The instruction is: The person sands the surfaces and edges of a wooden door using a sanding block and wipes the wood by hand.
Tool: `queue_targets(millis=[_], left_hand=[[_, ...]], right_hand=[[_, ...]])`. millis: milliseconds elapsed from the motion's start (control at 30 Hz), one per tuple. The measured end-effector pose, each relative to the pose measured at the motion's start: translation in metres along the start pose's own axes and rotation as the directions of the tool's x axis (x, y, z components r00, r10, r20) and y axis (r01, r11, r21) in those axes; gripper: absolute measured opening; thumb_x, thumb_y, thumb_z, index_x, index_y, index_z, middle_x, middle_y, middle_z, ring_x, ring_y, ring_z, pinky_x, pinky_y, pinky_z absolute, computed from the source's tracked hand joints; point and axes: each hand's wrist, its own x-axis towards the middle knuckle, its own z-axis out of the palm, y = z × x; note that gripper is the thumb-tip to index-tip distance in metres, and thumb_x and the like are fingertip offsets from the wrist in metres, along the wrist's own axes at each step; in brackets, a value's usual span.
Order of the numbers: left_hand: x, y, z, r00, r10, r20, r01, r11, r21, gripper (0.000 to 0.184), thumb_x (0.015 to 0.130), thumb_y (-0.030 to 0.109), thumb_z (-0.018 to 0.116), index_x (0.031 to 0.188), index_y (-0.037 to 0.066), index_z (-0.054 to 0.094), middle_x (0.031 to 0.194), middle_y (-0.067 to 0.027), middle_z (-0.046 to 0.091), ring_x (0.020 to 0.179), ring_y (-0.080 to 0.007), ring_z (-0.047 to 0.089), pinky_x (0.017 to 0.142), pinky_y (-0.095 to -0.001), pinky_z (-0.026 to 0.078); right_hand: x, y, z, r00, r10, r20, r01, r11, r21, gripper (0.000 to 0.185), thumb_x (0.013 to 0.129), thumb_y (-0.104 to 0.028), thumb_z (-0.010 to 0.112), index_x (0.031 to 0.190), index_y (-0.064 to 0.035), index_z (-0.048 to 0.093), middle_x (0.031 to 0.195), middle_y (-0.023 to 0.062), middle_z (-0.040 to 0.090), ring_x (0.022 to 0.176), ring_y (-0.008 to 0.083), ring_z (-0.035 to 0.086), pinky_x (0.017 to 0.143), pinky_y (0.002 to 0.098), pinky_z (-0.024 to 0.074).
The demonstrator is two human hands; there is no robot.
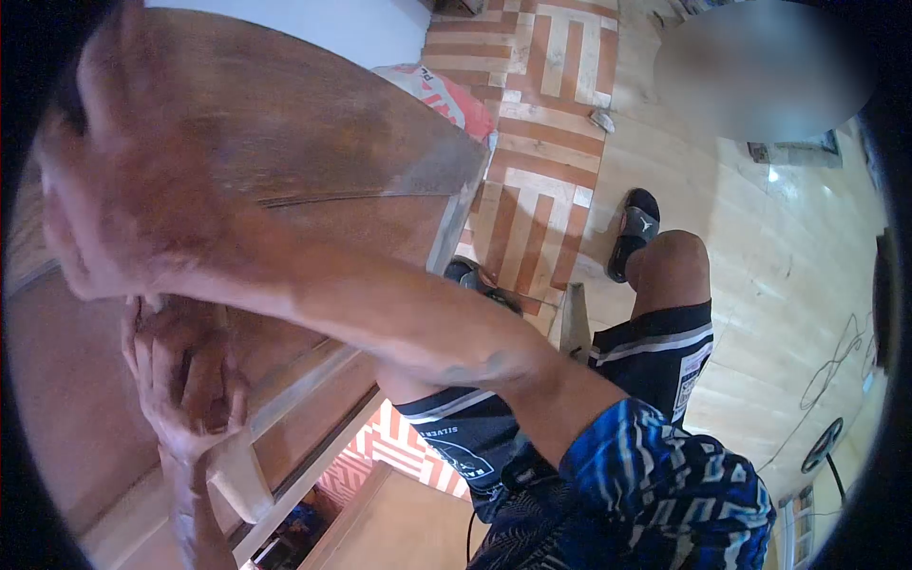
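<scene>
My right hand (133, 199) is above the brown wooden surface (313, 123) at the upper left, its fingers smeared by motion. My right arm crosses the view from the blue patterned sleeve. Just below it, my left hand (185, 380) is on the lower brown panel, with fingers and thumb curled round something brown that I cannot make out. The wrist of my right hand partly covers the fingertips of my left. A pale wooden edge strip (304, 380) runs beside my left hand.
A red and white sack (456, 104) lies beyond the wooden piece. Patterned tiles (541, 142) cover part of the floor. My knees and sandalled feet are near a wooden post (575, 323). Thin cables (836, 356) lie at the right, near a round black-rimmed object (822, 445).
</scene>
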Motion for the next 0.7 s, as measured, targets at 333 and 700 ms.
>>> queue_targets(millis=[333,700], left_hand=[[-0.002,-0.006,0.0,0.999,-0.02,0.033,0.02,1.0,-0.016,0.021,0.065,0.005,0.067,0.086,0.005,0.069,0.096,-0.0114,0.057,0.101,-0.032,0.059,0.11,-0.0623,0.036],[-0.005,-0.008,0.006,1.0,0.005,0.014,-0.005,0.999,0.035,0.017,0.067,0.004,0.062,0.083,0.006,0.068,0.093,-0.0105,0.058,0.099,-0.0316,0.06,0.108,-0.0634,0.036]], right_hand=[[-0.031,0.147,-0.082,0.922,0.386,-0.005,-0.364,0.865,-0.345,0.065,0.09,-0.003,0.046,0.153,-0.0001,0.027,0.152,0.0259,0.034,0.141,0.0419,0.032,0.118,0.047,0.0228],[-0.024,0.086,-0.061,0.979,0.092,0.181,-0.056,0.979,-0.198,0.068,0.088,-0.008,0.052,0.152,-0.0055,0.03,0.155,0.0272,0.025,0.124,0.0384,0.049,0.099,0.0483,0.0455]])
